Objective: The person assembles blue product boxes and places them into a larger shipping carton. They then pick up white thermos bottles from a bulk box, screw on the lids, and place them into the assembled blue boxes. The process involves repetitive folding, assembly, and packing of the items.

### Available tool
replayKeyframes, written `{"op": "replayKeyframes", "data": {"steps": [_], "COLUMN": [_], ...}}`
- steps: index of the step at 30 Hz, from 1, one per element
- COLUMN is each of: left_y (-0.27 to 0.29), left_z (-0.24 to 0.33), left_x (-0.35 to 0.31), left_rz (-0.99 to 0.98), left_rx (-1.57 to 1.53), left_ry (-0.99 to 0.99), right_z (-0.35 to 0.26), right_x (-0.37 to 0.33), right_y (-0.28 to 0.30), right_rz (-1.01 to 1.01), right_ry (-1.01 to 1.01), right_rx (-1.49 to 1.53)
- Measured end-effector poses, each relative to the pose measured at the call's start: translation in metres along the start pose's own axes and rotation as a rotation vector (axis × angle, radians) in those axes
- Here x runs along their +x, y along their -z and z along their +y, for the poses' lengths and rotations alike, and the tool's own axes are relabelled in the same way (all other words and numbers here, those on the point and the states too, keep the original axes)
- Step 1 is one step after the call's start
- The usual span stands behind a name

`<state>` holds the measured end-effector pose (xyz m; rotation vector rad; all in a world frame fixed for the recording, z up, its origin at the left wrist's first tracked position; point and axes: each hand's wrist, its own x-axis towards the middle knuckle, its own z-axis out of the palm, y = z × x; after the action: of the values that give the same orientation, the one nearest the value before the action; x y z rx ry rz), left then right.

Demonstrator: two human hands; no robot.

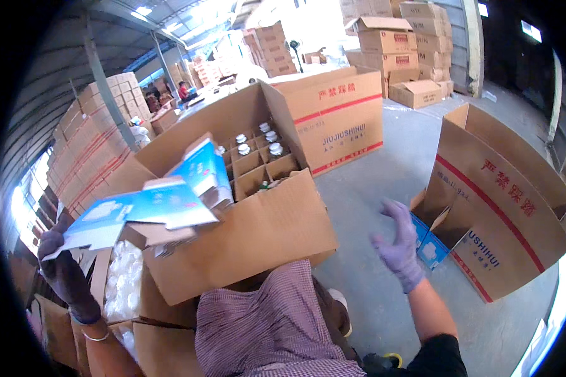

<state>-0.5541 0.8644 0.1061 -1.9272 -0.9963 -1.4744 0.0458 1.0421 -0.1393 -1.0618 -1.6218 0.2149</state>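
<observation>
Head view: found a flattened blue-and-white carton (141, 206) left of centre, stretching from the left hand (63, 273) at the frame's left edge across to the divided box (251, 235). Saw the left hand in a dark glove, fingers touching the carton's outer end; could not tell whether clamped on it or merely supporting it. Saw the right hand (399, 242) well apart from the left, right of centre, lavender-gloved, bare of any load, fingers spread and curved above the grey floor (371, 320).

Noted a second blue piece (202, 173) near the centre, lying at the carton's right end, over the left part of the cardboard dividers (250, 163). Made out several silver-capped bottles (243, 149) in the cells behind. Saw the box's near flap standing between the checkered apron (264, 320) at bottom centre and the cells.

Spotted clear plastic pieces (125, 276) at lower left, in a box below the carton. Found a tall open box (490, 220) at right, with blue packs (431, 246) at its near left side, close to the right hand. Noticed stacked boxes at upper right (390, 47) and, behind a pillar (100, 75), more at upper left.
</observation>
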Motion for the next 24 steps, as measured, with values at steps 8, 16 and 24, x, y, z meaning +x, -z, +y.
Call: {"op": "replayKeyframes", "data": {"steps": [8,16,24], "left_y": [0.071,-0.013,-0.047], "left_z": [0.135,0.184,0.177], "left_x": [-0.026,-0.027,-0.057], "left_rz": [0.585,0.755,0.154], "left_rx": [0.227,0.193,-0.501], "left_ry": [-0.309,-0.034,0.278], "right_z": [-0.273,-0.334,-0.312], "right_x": [0.039,-0.025,-0.030], "right_y": [0.019,0.040,-0.028], "right_rz": [-0.531,-0.838,-0.483], "right_ry": [0.775,0.661,0.342], "right_rx": [0.871,1.187,0.819]}}
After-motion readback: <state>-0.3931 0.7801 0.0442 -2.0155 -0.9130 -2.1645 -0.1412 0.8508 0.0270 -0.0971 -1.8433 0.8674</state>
